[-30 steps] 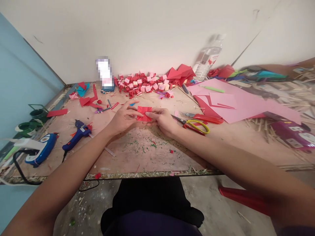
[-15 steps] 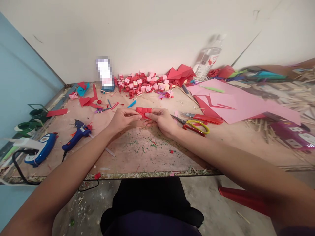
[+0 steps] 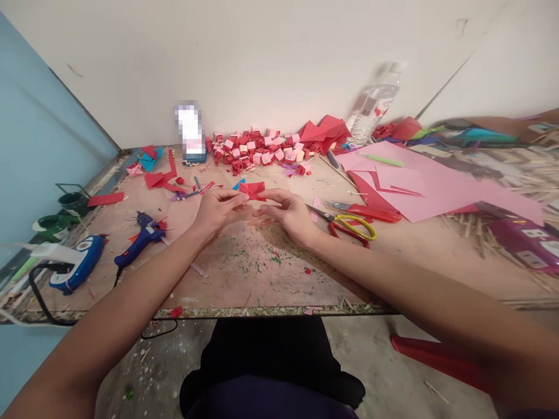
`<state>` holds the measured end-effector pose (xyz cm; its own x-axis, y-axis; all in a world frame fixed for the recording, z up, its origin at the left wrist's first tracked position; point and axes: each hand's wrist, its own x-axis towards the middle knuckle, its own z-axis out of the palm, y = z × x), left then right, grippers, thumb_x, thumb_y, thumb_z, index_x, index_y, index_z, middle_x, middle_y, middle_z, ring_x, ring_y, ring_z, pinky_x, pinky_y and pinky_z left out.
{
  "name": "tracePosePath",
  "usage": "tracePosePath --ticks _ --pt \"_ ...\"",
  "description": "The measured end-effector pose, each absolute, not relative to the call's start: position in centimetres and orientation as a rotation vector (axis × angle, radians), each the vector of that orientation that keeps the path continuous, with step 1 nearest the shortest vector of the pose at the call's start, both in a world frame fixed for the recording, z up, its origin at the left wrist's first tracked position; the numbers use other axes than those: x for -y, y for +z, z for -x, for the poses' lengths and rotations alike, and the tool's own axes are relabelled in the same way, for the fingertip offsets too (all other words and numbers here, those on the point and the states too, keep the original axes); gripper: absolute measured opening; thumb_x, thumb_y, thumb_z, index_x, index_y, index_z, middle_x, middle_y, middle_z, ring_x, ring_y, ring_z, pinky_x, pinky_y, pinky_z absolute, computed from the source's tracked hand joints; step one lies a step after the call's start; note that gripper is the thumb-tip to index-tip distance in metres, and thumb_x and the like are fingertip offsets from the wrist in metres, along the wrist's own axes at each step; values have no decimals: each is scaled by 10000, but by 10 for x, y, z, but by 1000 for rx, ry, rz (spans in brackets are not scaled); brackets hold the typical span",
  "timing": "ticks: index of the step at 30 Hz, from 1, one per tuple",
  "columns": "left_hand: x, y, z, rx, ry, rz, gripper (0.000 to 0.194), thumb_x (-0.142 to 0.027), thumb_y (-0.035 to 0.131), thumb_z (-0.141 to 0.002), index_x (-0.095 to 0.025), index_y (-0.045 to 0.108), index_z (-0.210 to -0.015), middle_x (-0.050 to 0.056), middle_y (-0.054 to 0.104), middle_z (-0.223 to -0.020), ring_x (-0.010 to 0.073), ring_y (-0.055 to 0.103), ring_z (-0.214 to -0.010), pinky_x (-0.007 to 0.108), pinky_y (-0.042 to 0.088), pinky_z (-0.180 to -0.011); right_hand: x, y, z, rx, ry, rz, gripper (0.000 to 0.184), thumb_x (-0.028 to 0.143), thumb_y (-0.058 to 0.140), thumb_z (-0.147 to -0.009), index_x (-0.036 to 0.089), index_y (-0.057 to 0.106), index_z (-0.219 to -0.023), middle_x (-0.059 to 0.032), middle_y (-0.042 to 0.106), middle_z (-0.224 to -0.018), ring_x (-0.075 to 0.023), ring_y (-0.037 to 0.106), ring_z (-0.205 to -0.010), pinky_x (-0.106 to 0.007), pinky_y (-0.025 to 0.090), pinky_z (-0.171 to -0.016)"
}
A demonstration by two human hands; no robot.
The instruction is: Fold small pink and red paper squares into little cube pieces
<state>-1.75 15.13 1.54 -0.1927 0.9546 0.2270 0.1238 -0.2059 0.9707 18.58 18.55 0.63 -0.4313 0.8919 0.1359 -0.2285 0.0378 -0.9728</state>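
Observation:
A small folded red paper piece (image 3: 253, 190) is held above the worktable (image 3: 244, 273) in the middle of the view. My left hand (image 3: 218, 208) pinches its left side with thumb and fingertips. My right hand (image 3: 289, 213) pinches its right edge, the other fingers curled underneath. Both forearms reach in from the bottom corners. A heap of small red and pink paper cubes (image 3: 257, 152) lies just beyond the hands, against the wall.
Scissors with yellow and red handles (image 3: 347, 224) and a red knife (image 3: 371, 212) lie right of my hands. Pink sheets (image 3: 419, 183) and a plastic bottle (image 3: 372, 107) are further right. Two glue guns (image 3: 140, 240) (image 3: 72, 265) lie at left. Paper scraps litter the table.
The red paper went from a flat square to a narrower, folded shape. Both hands lifted it slightly away from me, and the view shifted a little.

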Motion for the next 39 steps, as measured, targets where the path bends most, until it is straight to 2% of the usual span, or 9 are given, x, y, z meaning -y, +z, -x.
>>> tracePosePath --ticks 2,4,7,12,18,20,23,28,39 --pt "-151 16 17 -1328 1469 -1351 268 -445 936 -703 -190 870 -752 60 804 -733 180 715 -691 297 606 -704 -187 5 -185 1401 1524 752 228 296 924 -728 223 819 -916 -38 827 -989 -201 797 -779 -303 648 -662" --pt "-150 16 16 -1333 1465 -1360 255 -436 927 -711 -191 864 -742 60 801 -724 183 724 -679 301 616 -694 -189 4 -185 1356 1517 778 227 352 958 -716 219 832 -851 -32 808 -863 -215 800 -789 -310 644 -671" --pt "-150 17 15 -1355 1479 -1366 265 -446 930 -708 -191 859 -732 61 797 -704 191 735 -660 311 629 -681 -190 3 -184 1307 1517 806 253 384 994 -680 216 843 -795 -41 807 -810 -224 805 -813 -319 648 -707" --pt "-147 20 8 -1400 1487 -1391 284 -461 937 -694 -191 853 -722 62 798 -677 220 766 -648 335 647 -669 -189 1 -182 1249 1463 831 208 345 1000 -664 216 854 -736 -52 816 -812 -207 787 -814 -341 667 -791" --pt "-144 20 4 -1404 1525 -1427 224 -385 902 -731 -188 797 -716 45 787 -673 215 778 -650 321 654 -662 -191 -4 -182 1231 1461 812 194 320 1006 -658 223 868 -754 -52 814 -826 -206 769 -823 -347 668 -793" --pt "-145 18 5 -1373 1575 -1424 236 -345 920 -693 -195 752 -764 33 800 -726 204 779 -664 304 648 -653 -191 -4 -183 1227 1480 795 201 310 1014 -643 231 870 -759 -40 808 -828 -195 761 -828 -334 666 -796" --pt "-147 14 7 -1308 1633 -1390 375 -291 939 -637 -213 692 -908 10 814 -824 174 776 -678 266 629 -636 -191 -2 -184 1207 1513 771 216 291 1023 -609 245 864 -746 -10 790 -816 -165 730 -789 -324 667 -798" --pt "-148 13 9 -1249 1616 -1387 492 -276 931 -662 -211 723 -1103 21 833 -891 172 785 -738 263 629 -656 -190 0 -184 1206 1545 784 219 270 1015 -594 248 858 -745 -4 790 -814 -157 708 -768 -325 664 -787" --pt "-146 19 8 -1249 1581 -1342 492 -285 950 -636 -212 718 -1064 22 843 -906 166 765 -691 276 652 -643 -186 4 -185 1226 1514 830 159 289 967 -670 249 848 -767 -27 819 -909 -183 743 -826 -375 665 -838"
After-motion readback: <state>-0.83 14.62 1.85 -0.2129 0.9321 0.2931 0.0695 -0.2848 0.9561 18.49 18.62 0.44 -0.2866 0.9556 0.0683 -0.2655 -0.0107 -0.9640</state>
